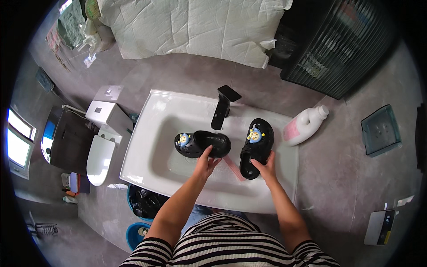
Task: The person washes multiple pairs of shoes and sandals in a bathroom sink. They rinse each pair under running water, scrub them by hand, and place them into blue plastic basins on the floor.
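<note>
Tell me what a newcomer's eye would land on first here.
Probably the two black clogs over the white washbasin, one in the left hand and one in the right hand, each bearing a colourful cartoon charm. Next might come the angular black faucet at the basin's far edge, then the white bottle with a pink label at its right side.

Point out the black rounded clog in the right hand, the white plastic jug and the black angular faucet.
Black rounded clog (259,146), head view: on its upper.
White plastic jug (304,129), head view: on its body.
Black angular faucet (219,115), head view: on its spout.
</note>
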Tool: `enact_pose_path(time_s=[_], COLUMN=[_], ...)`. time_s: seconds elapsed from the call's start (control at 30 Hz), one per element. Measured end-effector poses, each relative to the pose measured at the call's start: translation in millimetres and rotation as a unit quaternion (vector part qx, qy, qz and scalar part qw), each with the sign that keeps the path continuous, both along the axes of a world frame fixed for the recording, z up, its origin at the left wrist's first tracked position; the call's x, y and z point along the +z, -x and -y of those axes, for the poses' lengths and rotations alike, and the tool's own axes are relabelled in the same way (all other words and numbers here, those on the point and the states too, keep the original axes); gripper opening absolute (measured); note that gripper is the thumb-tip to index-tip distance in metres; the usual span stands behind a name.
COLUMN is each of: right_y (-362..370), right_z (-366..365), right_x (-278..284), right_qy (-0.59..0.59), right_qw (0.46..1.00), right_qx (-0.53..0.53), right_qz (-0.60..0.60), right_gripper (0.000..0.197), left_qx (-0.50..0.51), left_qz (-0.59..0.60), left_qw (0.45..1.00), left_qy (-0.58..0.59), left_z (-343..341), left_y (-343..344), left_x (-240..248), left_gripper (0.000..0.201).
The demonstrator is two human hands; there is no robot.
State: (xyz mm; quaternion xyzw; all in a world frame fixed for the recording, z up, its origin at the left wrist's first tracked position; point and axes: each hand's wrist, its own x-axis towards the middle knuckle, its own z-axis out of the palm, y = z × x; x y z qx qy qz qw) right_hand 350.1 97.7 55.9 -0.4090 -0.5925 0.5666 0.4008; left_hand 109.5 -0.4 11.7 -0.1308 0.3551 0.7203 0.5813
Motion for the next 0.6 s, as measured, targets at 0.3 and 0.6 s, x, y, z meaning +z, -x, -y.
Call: enact_pose_path(time_s=[0.3,0.6], right_y=[9.5,-10.4], right_z=[4.6,-2.0], right_x=[4.9,3.5], right_qy=[-0.012,0.006], right_qw=[1.000,1.000], right_qx=[0.027,-0.008], right_qz=[0.001,0.000], right_gripper=[0.073,0.072], left_qx=[0.023,-0.060], left_qz=[0.073,0.091], left_qw=[0.997,0.991], left_qy=[-0.010,-0.082], left_z=[-43.5,-22.4], left_y=[9.0,-16.0], left_x=[-41.6,-20.2], left_gripper=[0.048,0.048])
